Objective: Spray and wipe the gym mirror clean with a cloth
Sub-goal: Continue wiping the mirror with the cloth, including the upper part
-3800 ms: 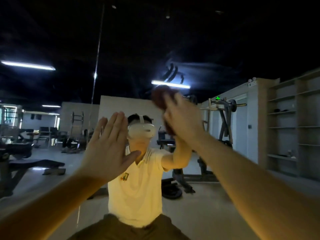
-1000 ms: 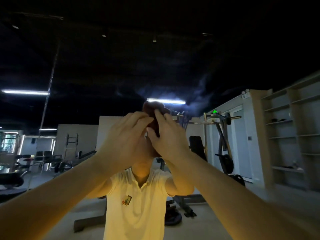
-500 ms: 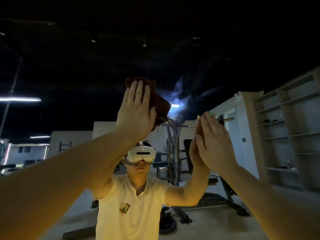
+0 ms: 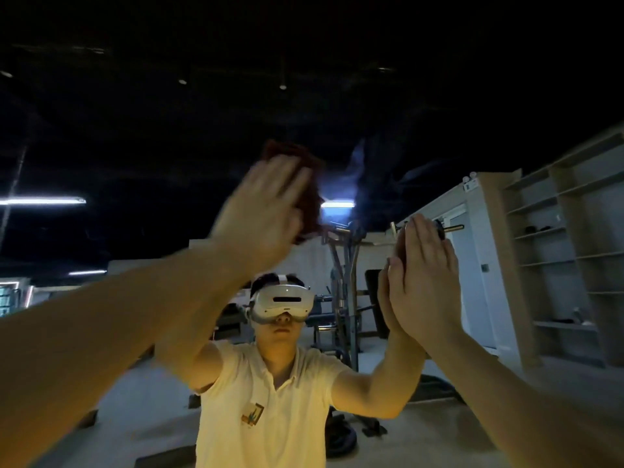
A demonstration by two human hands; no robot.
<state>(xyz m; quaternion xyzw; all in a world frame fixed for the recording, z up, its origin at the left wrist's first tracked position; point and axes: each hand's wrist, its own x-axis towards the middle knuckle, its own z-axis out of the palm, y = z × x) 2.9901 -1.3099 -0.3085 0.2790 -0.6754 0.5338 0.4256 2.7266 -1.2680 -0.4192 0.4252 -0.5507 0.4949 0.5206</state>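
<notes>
— High on the gym mirror (image 4: 439,113), above the reflected head: is that where the cloth (image 4: 309,184) sits?
— Yes. One dark red cloth is bunched against the glass under the left hand (image 4: 263,214). Its fingers (image 4: 280,177) look straight and close together, pressing rather than gripping, though blur softens them.
— And the other hand?
— The right hand (image 4: 425,275) lies palm-flat on the glass, well to the side. Its fingers are straight, pressed together and hold nothing, and it meets its own reflection.
— How should the wipe go?
— I'd say even palm pressure and overlapping passes, with the cloth spread so that bare fingertips never touch the glass. The bracing palm will likely leave a print, so that patch wants wiping too.
— The count?
— One mirror, one cloth, two hands, and no spray bottle in view. Reflected are one person in a white headset (image 4: 282,300) and one shelving unit (image 4: 574,248).
</notes>
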